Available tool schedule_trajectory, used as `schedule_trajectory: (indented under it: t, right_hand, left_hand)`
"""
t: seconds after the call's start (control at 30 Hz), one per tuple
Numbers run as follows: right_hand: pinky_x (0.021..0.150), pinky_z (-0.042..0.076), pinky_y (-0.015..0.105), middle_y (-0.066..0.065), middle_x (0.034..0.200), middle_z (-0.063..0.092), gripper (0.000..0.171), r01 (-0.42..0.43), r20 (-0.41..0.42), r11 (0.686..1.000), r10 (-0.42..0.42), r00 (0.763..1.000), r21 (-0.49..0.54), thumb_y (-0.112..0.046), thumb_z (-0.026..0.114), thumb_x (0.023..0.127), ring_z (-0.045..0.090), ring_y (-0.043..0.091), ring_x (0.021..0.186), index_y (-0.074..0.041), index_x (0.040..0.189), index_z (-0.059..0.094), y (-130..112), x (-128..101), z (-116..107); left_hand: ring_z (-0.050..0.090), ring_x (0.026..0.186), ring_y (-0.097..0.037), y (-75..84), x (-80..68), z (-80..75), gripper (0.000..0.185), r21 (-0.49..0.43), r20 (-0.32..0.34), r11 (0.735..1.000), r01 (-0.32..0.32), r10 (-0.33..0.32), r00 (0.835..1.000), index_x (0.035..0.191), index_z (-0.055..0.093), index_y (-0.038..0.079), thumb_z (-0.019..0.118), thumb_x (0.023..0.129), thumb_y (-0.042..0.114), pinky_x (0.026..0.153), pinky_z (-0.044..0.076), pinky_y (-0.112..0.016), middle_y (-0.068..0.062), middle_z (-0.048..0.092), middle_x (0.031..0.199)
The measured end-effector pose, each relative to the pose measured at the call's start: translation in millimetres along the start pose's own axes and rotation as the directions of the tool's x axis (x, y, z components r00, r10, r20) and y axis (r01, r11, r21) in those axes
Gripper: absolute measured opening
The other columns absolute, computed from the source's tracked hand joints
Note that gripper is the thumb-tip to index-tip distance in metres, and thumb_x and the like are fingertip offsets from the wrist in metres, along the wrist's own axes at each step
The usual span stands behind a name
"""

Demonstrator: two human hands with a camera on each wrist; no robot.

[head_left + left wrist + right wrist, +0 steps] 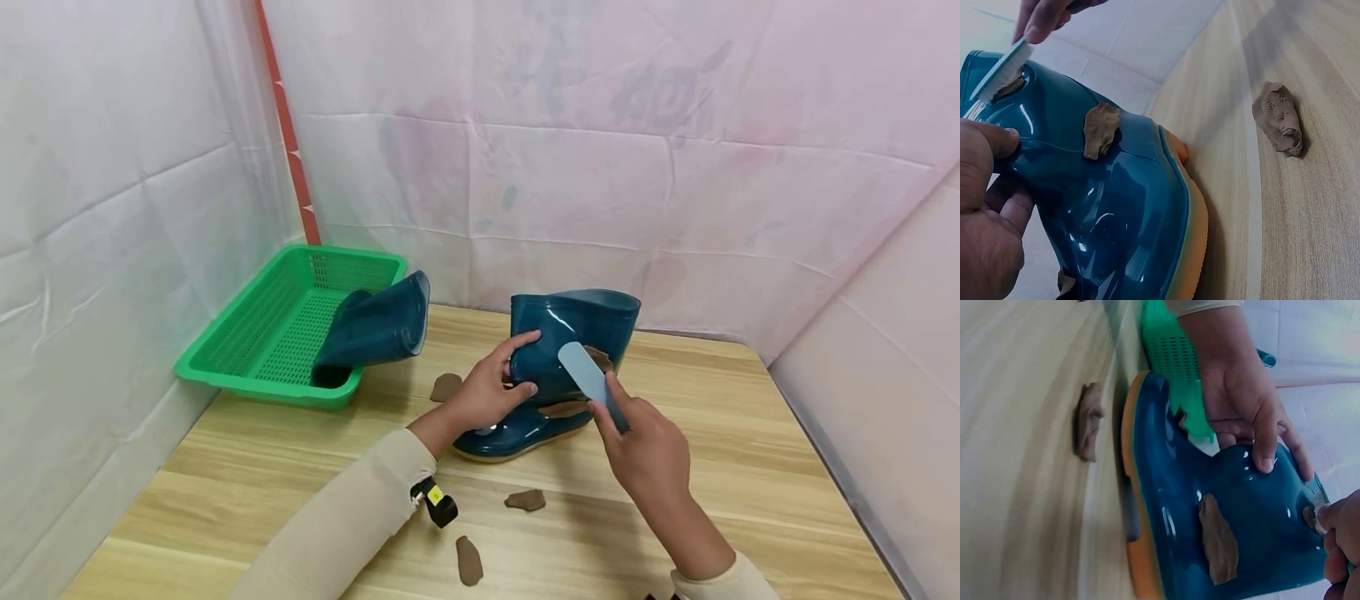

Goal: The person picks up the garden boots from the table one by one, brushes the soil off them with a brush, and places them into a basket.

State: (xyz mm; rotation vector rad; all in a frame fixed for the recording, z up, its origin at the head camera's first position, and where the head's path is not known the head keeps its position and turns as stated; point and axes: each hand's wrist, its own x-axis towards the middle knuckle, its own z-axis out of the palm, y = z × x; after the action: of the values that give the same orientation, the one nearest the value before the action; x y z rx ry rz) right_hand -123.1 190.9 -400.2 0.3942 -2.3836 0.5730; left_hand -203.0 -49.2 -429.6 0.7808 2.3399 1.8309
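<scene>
Boot roughly upright, right of the green basket, between two hands.

We judge its glossy shell light, pliant at the shaft and slippery, not fragile; the shaft, where the left hand has thumb and fingers clamped, seems our best hold. The right hand is curled around a brush, its bristles at a brown patch on the shaft. Another boot leans out over the basket's right edge. Right of the basket, brown lumps dot the wood-grained tabletop; behind the basket, pale cloth walls enclose us, a red strip running up their corner.
</scene>
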Motion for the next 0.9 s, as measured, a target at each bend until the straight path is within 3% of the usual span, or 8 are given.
schedule_trajectory:
  t: [0.27,0.4,0.63,0.9]
  right_hand:
    - [0.044,0.034,0.032,0.017,0.083,0.072,0.052,-0.035,0.0,0.999,0.035,0.999,-0.008,-0.014,0.086,0.083,0.061,0.025,0.059,-0.002,0.131,0.069,14.3,-15.4,-4.5]
    - [0.044,0.036,0.033,0.017,0.08,0.072,0.054,-0.006,-0.033,1.0,0.007,0.999,0.019,-0.01,0.088,0.08,0.06,0.024,0.058,0.0,0.13,0.069,15.5,-16.3,-4.9]
    - [0.046,0.046,0.04,0.019,0.083,0.072,0.058,0.062,-0.068,0.998,-0.06,0.996,0.033,-0.01,0.088,0.08,0.067,0.031,0.066,0.0,0.134,0.067,5.2,-1.1,-0.6]
    - [0.043,0.036,0.032,0.018,0.085,0.073,0.054,0.002,-0.031,1.0,-0.002,1.0,-0.003,-0.012,0.087,0.082,0.065,0.029,0.063,-0.001,0.132,0.069,7.7,-4.6,0.7]
  left_hand:
    - [0.06,0.076,-0.019,1.4,1.5,0.4,0.077,-0.015,-0.017,0.999,0.033,-0.033,0.999,0.155,0.031,0.05,0.07,0.099,0.012,0.067,0.048,-0.032,-0.001,0.069,0.096]
    - [0.058,0.071,-0.02,1.0,1.2,0.1,0.077,-0.001,-0.015,1.0,0.03,-0.03,0.999,0.155,0.031,0.049,0.07,0.1,0.013,0.066,0.047,-0.032,-0.003,0.066,0.087]
    - [0.063,0.079,-0.018,1.5,-0.2,-1.0,0.077,0.006,-0.015,1.0,0.023,-0.023,1.0,0.156,0.031,0.049,0.069,0.1,0.012,0.071,0.049,-0.033,-0.001,0.07,0.101]
    - [0.065,0.088,-0.016,1.5,0.4,0.2,0.076,0.009,-0.015,1.0,0.028,-0.027,1.0,0.156,0.031,0.047,0.069,0.1,0.013,0.076,0.05,-0.033,-0.002,0.07,0.113]
